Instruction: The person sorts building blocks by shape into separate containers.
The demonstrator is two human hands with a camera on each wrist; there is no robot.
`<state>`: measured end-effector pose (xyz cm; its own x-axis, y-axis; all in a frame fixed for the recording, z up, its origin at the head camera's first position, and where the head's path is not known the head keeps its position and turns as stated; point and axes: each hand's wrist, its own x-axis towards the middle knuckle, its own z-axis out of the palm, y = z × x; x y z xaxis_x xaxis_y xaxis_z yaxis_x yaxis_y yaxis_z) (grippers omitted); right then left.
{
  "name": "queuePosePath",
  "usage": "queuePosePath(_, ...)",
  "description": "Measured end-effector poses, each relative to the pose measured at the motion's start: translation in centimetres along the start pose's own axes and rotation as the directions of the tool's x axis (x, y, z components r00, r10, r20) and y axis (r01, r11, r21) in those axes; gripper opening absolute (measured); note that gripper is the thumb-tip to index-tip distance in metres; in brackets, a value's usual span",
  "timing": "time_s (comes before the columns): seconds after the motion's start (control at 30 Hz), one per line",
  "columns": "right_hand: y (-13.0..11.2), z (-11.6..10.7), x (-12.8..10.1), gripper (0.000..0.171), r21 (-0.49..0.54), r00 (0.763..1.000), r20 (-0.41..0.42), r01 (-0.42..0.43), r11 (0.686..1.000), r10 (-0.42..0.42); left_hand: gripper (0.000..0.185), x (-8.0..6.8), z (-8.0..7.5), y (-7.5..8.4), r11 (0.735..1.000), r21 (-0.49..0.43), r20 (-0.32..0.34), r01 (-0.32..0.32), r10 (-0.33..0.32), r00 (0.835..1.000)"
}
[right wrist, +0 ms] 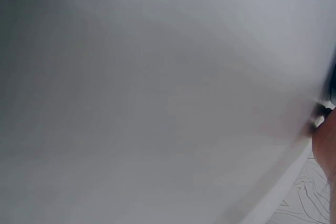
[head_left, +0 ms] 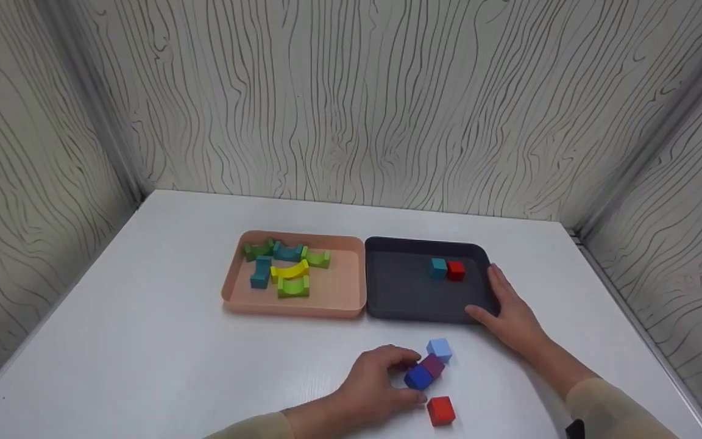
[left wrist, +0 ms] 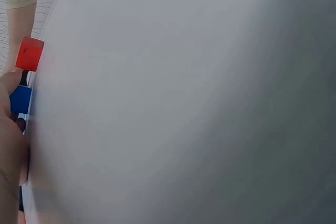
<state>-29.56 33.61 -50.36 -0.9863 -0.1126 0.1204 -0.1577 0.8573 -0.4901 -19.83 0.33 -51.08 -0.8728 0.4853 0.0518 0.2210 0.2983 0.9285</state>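
Note:
My left hand [head_left: 406,379] pinches a blue cube [head_left: 418,378] on the white table [head_left: 144,341], fingers over its far side and thumb at its near side. A purple cube [head_left: 433,364] touches the blue one, and a light blue cube [head_left: 440,349] stands just behind. A red cube [head_left: 441,410] lies nearer to me. In the left wrist view the blue cube [left wrist: 21,99] and red cube [left wrist: 29,54] show at the left edge. My right hand [head_left: 500,302] rests on the right front corner of the dark tray [head_left: 406,299], fingers straight along its rim.
Inside the dark tray sit a teal cube [head_left: 438,267] and a red cube [head_left: 456,270]. A pink tray [head_left: 339,292] to its left holds several green, teal and yellow arch blocks. Patterned walls close in the table on three sides.

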Motion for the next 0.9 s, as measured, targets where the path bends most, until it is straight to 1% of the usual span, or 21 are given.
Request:
queuePosePath(0.17,-0.06,-0.06,-0.02,0.110,-0.005,1.000,0.004,-0.009,1.000,0.009,0.042,0.03,0.03,0.02,1.000,0.010,0.002,0.007,-0.007,1.000)
queuePosePath(0.4,-0.20,-0.12,-0.10,0.110,0.004,1.000,0.006,-0.010,1.000,0.010,0.037,-0.01,-0.10,0.08,1.000,-0.013,0.009,0.013,-0.013,1.000)
queuePosePath(0.67,-0.27,-0.07,-0.15,0.107,0.005,1.000,-0.007,0.003,1.000,-0.003,0.034,0.02,-0.13,0.06,0.997,-0.055,-0.002,0.059,-0.059,0.998)
queuePosePath(0.9,-0.44,-0.13,-0.11,0.107,0.005,1.000,-0.011,0.004,1.000,-0.004,0.033,-0.04,-0.37,0.02,0.996,-0.076,-0.015,0.045,-0.046,0.999)
